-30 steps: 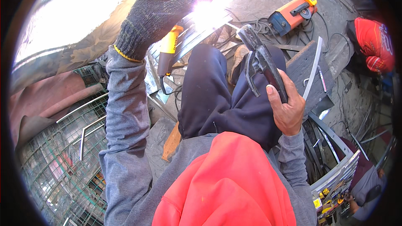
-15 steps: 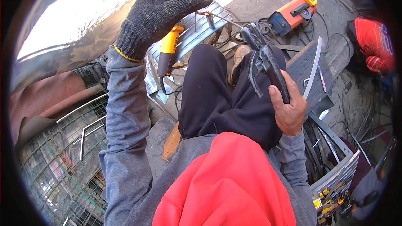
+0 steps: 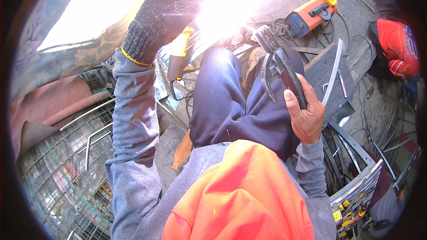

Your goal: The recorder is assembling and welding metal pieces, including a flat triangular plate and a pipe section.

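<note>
My left hand [image 3: 155,22], in a dark knit glove with a yellow cuff edge, is raised at the top. Its fingers curl around something glare and the frame edge hide. Bare, my right hand [image 3: 308,115] grips the black handle of a welding electrode holder [image 3: 281,58] above my right thigh. Its jaws point up and left toward a blinding white welding arc [image 3: 224,15], which hides the electrode's tip and the workpiece. Beside the glove lies a yellow and black corded power tool [image 3: 179,51], partly washed out.
An orange welding machine [image 3: 311,14] sits among cables at the upper right. A dark wooden plank [image 3: 318,73] bears a curved metal strip [image 3: 333,71]. Green wire mesh [image 3: 49,173] lies at left. A person in red [image 3: 396,46] is at far right; hand tools lie lower right.
A bright arc has lit at the electrode's end, flooding my glove, trousers and red cloth with light. The electrode holder has shifted very slightly; both hands stay nearly in place.
</note>
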Demonstrator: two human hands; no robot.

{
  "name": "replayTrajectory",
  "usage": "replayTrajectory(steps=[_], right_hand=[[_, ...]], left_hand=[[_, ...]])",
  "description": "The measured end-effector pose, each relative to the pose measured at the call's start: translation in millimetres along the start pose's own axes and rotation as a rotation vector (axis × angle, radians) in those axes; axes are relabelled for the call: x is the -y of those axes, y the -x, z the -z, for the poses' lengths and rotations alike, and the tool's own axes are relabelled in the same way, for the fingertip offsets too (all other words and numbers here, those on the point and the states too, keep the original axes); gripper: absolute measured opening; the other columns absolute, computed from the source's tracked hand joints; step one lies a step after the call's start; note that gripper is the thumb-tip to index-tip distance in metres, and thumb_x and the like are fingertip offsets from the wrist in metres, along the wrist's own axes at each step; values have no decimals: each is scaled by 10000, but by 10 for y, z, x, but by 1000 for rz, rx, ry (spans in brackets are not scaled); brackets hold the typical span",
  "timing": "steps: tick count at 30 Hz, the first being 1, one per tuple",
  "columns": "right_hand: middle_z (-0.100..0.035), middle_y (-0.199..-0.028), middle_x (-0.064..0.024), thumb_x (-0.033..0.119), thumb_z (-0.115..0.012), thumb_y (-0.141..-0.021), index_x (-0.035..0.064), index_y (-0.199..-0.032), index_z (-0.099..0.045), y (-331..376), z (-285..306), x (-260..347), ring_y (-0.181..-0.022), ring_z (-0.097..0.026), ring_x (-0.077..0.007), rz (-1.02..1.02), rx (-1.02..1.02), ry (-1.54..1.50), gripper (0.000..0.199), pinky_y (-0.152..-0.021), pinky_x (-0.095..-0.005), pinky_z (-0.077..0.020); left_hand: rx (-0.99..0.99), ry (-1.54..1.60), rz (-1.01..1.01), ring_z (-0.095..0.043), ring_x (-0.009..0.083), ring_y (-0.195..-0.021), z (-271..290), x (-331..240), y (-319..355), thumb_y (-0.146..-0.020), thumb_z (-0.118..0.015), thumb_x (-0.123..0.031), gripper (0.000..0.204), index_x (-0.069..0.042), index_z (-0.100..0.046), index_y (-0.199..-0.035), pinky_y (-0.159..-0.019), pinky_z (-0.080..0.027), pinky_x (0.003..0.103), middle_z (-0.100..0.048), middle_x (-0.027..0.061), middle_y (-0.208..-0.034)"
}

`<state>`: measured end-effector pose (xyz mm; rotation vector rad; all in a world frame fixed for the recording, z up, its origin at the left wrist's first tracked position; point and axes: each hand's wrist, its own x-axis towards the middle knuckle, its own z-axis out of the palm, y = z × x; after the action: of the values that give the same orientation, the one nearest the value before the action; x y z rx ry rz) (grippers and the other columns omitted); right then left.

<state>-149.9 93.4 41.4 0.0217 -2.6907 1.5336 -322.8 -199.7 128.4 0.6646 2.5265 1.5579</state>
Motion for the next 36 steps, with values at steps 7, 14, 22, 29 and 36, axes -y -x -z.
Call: replayTrajectory(steps=[7,14,22,29,36], right_hand=[[-746,-1121,-161,107,-763,-916,-21,-1315,-629,8,33,32,-964,-739,-198,-17,-8,-36,439,-814,-316,-581],[-748,-1106,-150,117,-757,-926,-26,-1319,-626,-13,73,60,-950,-732,-179,-47,-16,-19,438,-816,-304,-577],[-747,-1127,-166,121,-766,-918,-25,-1313,-630,-13,61,47,-979,-746,-215,-35,-5,-5,442,-829,-322,-586],[-744,-1132,-173,112,-768,-912,-22,-1311,-631,-10,59,34,-978,-748,-220,-36,-1,0,443,-827,-325,-587],[-751,-1092,-162,107,-758,-919,-20,-1316,-628,-24,51,20,-945,-742,-194,-35,6,-2,437,-805,-310,-584]], left_hand=[[-30,136,176,-595,99,-895,-30,-94,-21,-919,-744,-144,486,-29,-549,-1349,-775,-504,259,-609,51,-1062],[-34,21,261,-596,106,-811,-29,-165,-44,-901,-773,-183,503,-26,-557,-1327,-722,-493,259,-612,36,-917],[-39,17,255,-603,115,-829,-50,-179,-46,-902,-775,-196,511,-29,-557,-1333,-749,-505,276,-616,46,-950],[-35,14,97,-583,113,-930,-63,-83,-27,-923,-710,-101,467,-29,-552,-1357,-837,-517,273,-604,56,-1176],[39,482,-581,-565,105,-1024,-204,457,-288,-933,-659,-38,451,-28,-551,-1371,-917,-499,265,-597,54,-1250]])
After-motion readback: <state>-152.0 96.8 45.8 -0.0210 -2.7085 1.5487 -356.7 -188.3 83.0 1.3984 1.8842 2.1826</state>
